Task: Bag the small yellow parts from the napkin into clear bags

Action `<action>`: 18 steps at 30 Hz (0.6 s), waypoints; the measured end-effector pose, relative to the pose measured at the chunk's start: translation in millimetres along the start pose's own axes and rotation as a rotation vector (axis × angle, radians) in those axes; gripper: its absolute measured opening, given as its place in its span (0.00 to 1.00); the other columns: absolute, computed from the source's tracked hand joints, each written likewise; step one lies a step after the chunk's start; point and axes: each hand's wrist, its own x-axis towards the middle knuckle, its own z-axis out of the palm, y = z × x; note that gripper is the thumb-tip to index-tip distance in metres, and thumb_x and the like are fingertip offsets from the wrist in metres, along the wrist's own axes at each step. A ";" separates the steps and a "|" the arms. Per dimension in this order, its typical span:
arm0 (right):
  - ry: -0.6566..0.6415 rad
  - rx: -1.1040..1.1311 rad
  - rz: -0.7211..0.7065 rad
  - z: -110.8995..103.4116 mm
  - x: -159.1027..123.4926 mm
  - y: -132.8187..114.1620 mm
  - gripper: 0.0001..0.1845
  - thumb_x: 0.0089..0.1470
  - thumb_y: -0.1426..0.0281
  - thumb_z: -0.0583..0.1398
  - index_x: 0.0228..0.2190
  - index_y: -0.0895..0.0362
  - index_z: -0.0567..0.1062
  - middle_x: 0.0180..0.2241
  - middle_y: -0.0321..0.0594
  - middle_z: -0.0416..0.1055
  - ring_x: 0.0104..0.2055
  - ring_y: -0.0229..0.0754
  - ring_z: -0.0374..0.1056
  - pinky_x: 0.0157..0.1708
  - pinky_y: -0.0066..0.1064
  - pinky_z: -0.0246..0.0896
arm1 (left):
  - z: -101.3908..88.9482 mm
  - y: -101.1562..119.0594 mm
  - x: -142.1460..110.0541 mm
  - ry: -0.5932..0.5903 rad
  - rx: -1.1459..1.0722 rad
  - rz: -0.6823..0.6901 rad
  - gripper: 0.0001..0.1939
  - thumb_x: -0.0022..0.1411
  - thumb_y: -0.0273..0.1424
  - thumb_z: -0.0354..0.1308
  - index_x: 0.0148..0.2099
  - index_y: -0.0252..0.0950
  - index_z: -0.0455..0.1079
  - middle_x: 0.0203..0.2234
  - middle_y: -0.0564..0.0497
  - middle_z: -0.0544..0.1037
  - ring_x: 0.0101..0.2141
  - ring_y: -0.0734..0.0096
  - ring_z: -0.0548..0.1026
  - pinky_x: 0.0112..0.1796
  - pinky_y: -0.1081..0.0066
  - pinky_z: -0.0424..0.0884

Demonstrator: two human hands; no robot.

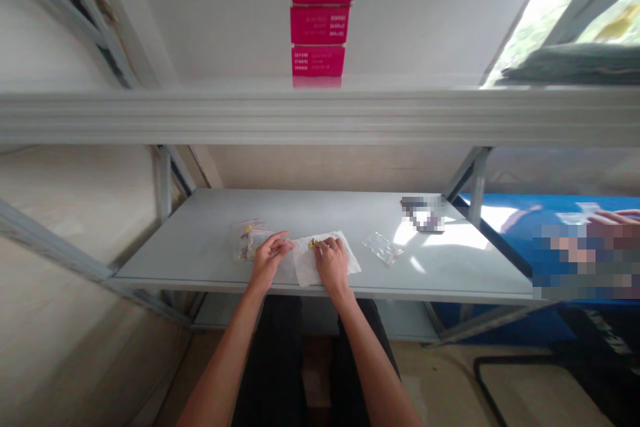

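A: What do we list for the right hand (pixel 332 261)?

B: One small yellow piece (pixel 313 243), with a dark part, pinched between thumb and fingers. We place it over the upper left of a white sheet (pixel 309 272), which lies on the grey table (pixel 185 240) near its front edge.

A: And the left hand (pixel 271 257)?

B: Fingers loosely bent, thumb close to the fingertips, beside the sheet's left edge. We cannot tell whether they grip anything.

A: Nearest to it?

B: Clear plastic bags (pixel 244 247), just left of that hand, with yellow and brownish contents we cannot make out.

A: To the right of the sheet?

B: One clear packet (pixel 383 248), flat, crumpled, contents undetermined. Farther back, a pixelated item (pixel 424 215), which we leave unnamed.

A: Upper section?

B: Crimson panels (pixel 323 25), three, pale lettering, one above another in our view, beyond the shelf edge (pixel 320 117).

A: Far right?

B: A blue surface (pixel 505 213), with another person's hand (pixel 617 217) over it, partly blurred.
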 end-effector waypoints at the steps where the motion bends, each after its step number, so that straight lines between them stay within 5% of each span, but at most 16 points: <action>1: -0.024 -0.015 -0.008 -1.5 -0.3 -1.6 0.12 0.65 0.74 0.58 0.42 0.54 0.82 0.39 0.45 0.75 0.45 0.49 0.64 0.44 0.36 0.58 | 0.2 1.1 -0.3 -0.013 -0.006 -0.016 0.32 0.55 0.44 0.70 0.58 0.34 0.74 0.37 0.44 0.84 0.42 0.61 0.81 0.47 0.66 0.73; 10: -0.090 0.031 0.012 -1.2 -2.1 -2.9 0.17 0.65 0.77 0.54 0.47 0.55 0.80 0.42 0.47 0.76 0.46 0.48 0.67 0.42 0.34 0.60 | 0.9 -0.3 -1.2 -0.001 0.059 -0.013 0.24 0.56 0.44 0.69 0.50 0.34 0.77 0.38 0.44 0.84 0.41 0.62 0.80 0.41 0.70 0.72; 14: -0.009 0.319 0.010 -1.9 1.6 2.3 0.15 0.65 0.76 0.54 0.40 0.55 0.81 0.41 0.45 0.78 0.44 0.46 0.70 0.43 0.34 0.62 | 1.2 0.3 -1.5 -0.005 0.185 0.031 0.23 0.57 0.44 0.68 0.50 0.35 0.78 0.35 0.47 0.82 0.37 0.64 0.79 0.38 0.71 0.72; 18: 0.003 0.672 -0.004 -8.2 4.4 2.6 0.10 0.63 0.70 0.58 0.38 0.55 0.81 0.37 0.41 0.79 0.32 0.41 0.68 0.34 0.30 0.63 | 3.7 3.2 -1.8 -0.081 0.295 0.082 0.21 0.57 0.44 0.68 0.48 0.36 0.79 0.36 0.46 0.83 0.37 0.62 0.79 0.41 0.68 0.72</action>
